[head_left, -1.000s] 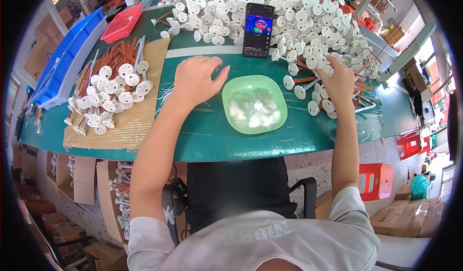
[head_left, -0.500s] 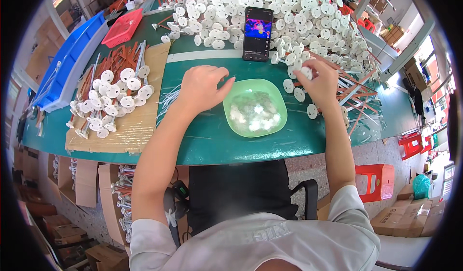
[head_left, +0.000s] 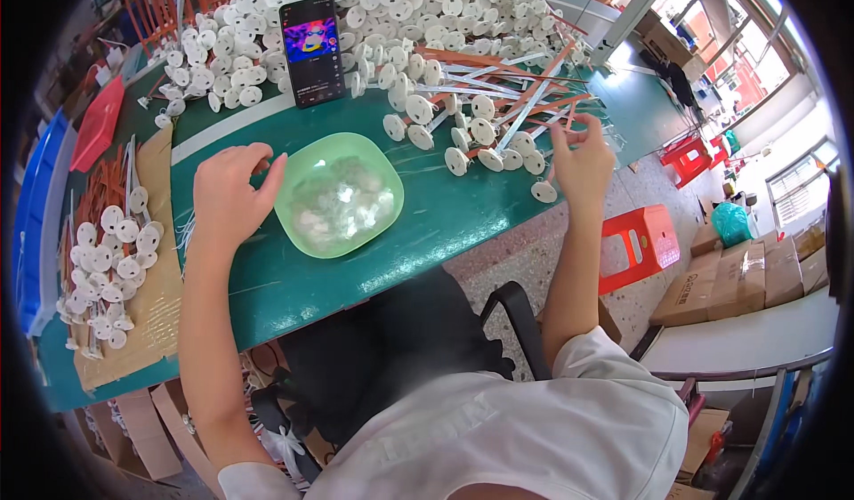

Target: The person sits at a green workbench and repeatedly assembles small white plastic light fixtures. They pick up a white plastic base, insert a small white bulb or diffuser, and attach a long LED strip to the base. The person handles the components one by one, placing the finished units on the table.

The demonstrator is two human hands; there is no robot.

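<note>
My left hand (head_left: 233, 184) hovers at the left rim of a light green bowl (head_left: 387, 224). Its fingers are loosely curled, the thumb stands apart, and nothing shows between them. In the bowl lie many small clear or whitish pieces, too small to make out. At the right end of the table, my right hand (head_left: 583, 162) pinches a thin orange strip whose lower end bears a round white disc (head_left: 543, 191). Part of the strip is hidden by the fingers. Just left of this hand lie more white discs (head_left: 483, 131) on orange and silvery strips.
A large heap of white discs (head_left: 445, 6) covers the table's far side, with a phone (head_left: 313, 73) standing before it. Further disc-ended strips (head_left: 111, 260) lie on cardboard (head_left: 165, 322) at left, beside a red basket (head_left: 98, 126) and blue bin (head_left: 40, 224). A red stool (head_left: 658, 242) stands at right.
The view has turned to the right, so the table appears tilted. My right hand has moved from the heap's edge to the table's right end. My left hand stays beside the bowl.
</note>
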